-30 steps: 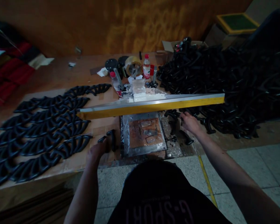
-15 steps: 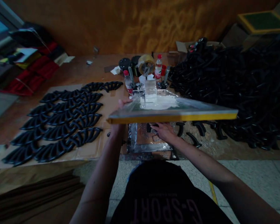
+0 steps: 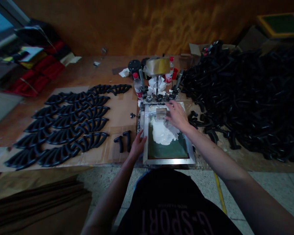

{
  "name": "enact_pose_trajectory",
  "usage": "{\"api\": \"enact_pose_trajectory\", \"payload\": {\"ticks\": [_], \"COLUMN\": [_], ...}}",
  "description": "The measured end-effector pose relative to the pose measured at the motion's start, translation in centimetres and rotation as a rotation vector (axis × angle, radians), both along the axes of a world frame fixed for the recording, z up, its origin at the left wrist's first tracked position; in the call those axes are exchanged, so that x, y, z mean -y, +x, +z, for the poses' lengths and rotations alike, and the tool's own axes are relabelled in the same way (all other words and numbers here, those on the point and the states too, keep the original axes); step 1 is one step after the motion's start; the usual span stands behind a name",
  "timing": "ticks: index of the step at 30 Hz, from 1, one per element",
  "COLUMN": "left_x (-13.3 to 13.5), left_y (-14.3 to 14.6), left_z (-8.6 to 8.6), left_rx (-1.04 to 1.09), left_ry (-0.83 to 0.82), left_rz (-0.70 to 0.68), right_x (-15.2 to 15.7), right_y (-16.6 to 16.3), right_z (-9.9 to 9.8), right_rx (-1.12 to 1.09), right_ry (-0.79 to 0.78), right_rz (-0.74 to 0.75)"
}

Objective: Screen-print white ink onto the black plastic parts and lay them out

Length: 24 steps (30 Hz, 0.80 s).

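Note:
A metal-framed printing screen (image 3: 168,160) lies flat on the table in front of me, with a blob of white ink (image 3: 161,133) on its green mesh. My left hand (image 3: 138,145) grips the frame's left edge. My right hand (image 3: 177,116) reaches over the far part of the screen and its fingers touch a squeegee block (image 3: 161,113) resting there. Two black curved parts (image 3: 124,141) lie just left of the frame.
Rows of black curved parts (image 3: 63,127) lie on cardboard at the left. A big heap of black parts (image 3: 247,94) fills the right side. Bottles (image 3: 136,85), a tape roll (image 3: 158,65) and tins stand behind the screen. Stacked cardboard (image 3: 36,202) lies on the floor, lower left.
The screen, raised on its hinge before, has come down flat on the table. My right hand moved from under it to the squeegee on top. My left hand shifted to the frame's left edge.

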<state>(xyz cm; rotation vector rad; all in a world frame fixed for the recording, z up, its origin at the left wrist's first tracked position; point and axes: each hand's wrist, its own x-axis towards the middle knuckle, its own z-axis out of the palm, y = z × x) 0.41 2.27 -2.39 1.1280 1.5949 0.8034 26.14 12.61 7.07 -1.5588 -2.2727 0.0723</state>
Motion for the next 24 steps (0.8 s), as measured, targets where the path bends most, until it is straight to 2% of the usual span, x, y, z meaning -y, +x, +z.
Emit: {"api": "enact_pose_trajectory", "payload": {"ticks": [2, 4, 7, 9, 11, 12, 14, 17, 20, 22, 24], "left_x": [-0.2, -0.2, -0.1, -0.1, -0.1, -0.1, -0.1, -0.1, 0.0, 0.0, 0.0], "left_y": [-0.2, -0.3, -0.3, -0.2, -0.1, -0.1, 0.0, 0.0, 0.1, 0.2, 0.2], "left_z": [-0.4, -0.5, -0.4, -0.4, -0.3, -0.2, -0.1, 0.1, 0.3, 0.6, 1.2], "left_rx": [0.004, 0.002, -0.014, -0.014, -0.005, -0.005, -0.01, -0.005, 0.016, 0.023, 0.031], "left_ry": [-0.001, 0.0, 0.008, 0.007, 0.004, 0.005, 0.016, 0.031, 0.017, 0.0, -0.017], "left_rz": [-0.012, -0.024, -0.026, -0.017, -0.003, 0.004, 0.003, -0.012, -0.01, -0.004, -0.004], "right_x": [0.2, 1.6, 4.6, 5.9, 6.2, 6.0, 5.8, 6.5, 8.0, 7.9, 6.5], "right_y": [-2.5, -3.2, -1.8, -0.5, 0.2, 0.1, -0.4, -1.2, -1.0, -0.9, -1.4], "right_z": [-0.5, -1.5, -2.3, -1.8, -1.0, -0.7, -0.6, -1.8, -3.1, -2.9, -2.0], "right_rx": [0.093, 0.17, 0.216, 0.187, 0.147, 0.127, 0.1, 0.089, 0.075, 0.055, 0.032], "right_ry": [-0.099, -0.166, -0.166, -0.176, -0.229, -0.252, -0.244, -0.114, -0.071, -0.106, -0.131], "right_rz": [0.095, 0.171, 0.388, 0.574, 0.686, 0.694, 0.617, 0.501, 0.557, 0.58, 0.509]}}
